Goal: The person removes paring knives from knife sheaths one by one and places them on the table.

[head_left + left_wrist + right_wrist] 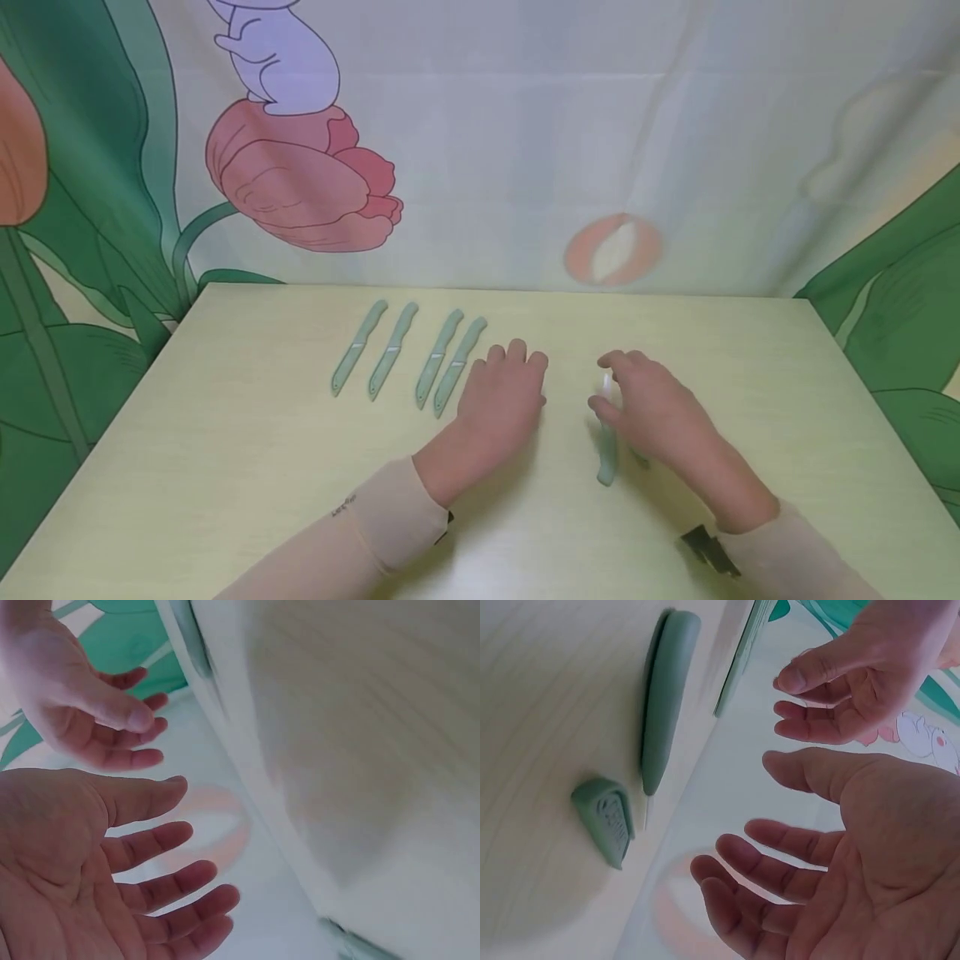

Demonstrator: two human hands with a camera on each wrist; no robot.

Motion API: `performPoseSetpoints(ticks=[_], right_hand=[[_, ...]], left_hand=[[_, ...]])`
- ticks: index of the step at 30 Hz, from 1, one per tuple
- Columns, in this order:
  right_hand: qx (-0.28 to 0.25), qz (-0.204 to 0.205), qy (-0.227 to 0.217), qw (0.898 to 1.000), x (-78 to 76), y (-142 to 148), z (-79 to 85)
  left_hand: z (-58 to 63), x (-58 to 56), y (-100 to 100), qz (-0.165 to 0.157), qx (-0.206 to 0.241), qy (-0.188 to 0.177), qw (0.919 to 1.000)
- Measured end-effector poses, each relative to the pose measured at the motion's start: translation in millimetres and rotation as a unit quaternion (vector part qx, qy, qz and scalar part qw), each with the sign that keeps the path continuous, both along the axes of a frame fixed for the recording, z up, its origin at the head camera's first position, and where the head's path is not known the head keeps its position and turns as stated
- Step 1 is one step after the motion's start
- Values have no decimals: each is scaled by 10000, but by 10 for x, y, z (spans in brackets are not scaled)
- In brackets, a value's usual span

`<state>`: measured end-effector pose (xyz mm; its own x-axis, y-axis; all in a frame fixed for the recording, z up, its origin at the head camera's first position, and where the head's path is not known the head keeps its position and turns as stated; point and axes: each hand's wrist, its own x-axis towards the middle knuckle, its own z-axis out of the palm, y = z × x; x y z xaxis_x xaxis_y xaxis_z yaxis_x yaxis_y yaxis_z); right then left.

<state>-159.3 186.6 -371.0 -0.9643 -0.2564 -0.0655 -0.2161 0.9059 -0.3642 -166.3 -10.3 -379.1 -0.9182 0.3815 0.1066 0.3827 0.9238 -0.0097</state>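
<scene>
An unsheathed knife [607, 458] with a green handle lies on the table below my right hand [663, 412]. Its pale blade shows between thumb and fingers, but the hand holds nothing. In the right wrist view a loose green blade sheath [604, 821] with raised marks lies beside the knife handle [669, 697]. My left hand [498, 412] hovers with loosely bent fingers, palm empty in the left wrist view. Just left of it, several sheathed green knives [450, 375] lie slanted in a row, handles toward the back.
The pale wooden table [247, 467] ends at a back edge against a hanging printed cloth [487, 167] with a rabbit and tulips. Green leaf prints flank both sides.
</scene>
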Motion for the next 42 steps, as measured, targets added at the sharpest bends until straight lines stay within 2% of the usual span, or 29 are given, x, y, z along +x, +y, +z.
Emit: performPoseSetpoints(ticks=[5, 10, 16, 21, 27, 33, 36, 42], right_hand=[[422, 273, 496, 9975, 7, -88, -44], [687, 504, 902, 9923, -2, -182, -58], [896, 601, 950, 9896, -16, -278, -65], [1041, 661, 931, 9880, -44, -384, -71], [1198, 725, 899, 9861, -61, -517, -80], [1184, 678, 730, 9880, -56, -576, -90], [1173, 673, 690, 9884, -55, -589, -94], [1228, 731, 726, 9871, -59, -620, -101]], left_hand=[[-10, -93, -152, -40, -97, 306, 9995], [-8, -232, -332, 88, -217, 453, 9987], [-47, -451, -544, 316, -304, 477, 9979], [-77, -604, -643, 430, -274, 396, 9979], [-143, -770, -664, 471, -166, 184, 9986], [-169, -946, -611, 655, -198, -274, 9973], [-191, -1044, -583, 665, -320, -418, 9964], [-214, -1173, -544, 668, -671, -440, 9945]])
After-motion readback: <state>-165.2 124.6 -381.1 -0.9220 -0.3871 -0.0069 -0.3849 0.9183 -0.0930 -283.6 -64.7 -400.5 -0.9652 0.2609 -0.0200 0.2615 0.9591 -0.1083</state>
